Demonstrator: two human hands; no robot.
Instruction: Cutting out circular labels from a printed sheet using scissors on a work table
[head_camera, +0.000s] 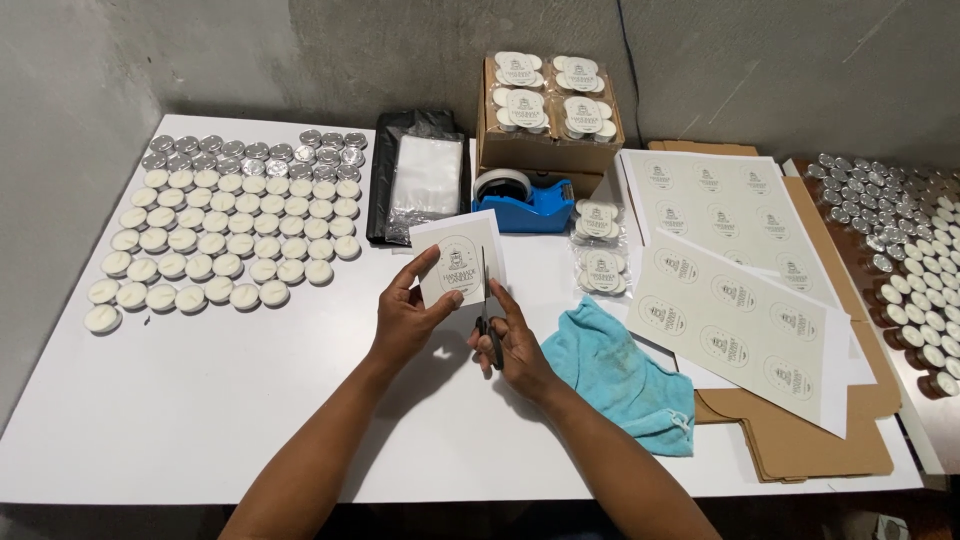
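We hold a small white label card (458, 258) up over the middle of the white table (200, 400), between our two hands. Our left hand (405, 320) pinches its lower left corner, thumb on the front and fingers behind. Our right hand (515, 340) is closed round the black handles of a pair of scissors (487, 310), whose blades point upward and lie across the card's right part.

To the right lie white sheets of oval labels (740, 320), overlapping on flattened brown cardboard (800, 440). Behind the card stands a blue tape dispenser (525, 200), and behind that a brown box (545, 145) topped with clear packets of tea-light candles (550, 95). Two more such packets (600, 245) lie just right of the dispenser. A turquoise cloth (625, 375) lies crumpled near our right wrist. Rows of white tea lights (225, 235) fill the table's left part.

Both forearms reach forward from the bottom edge, wrists angled inward toward each other.
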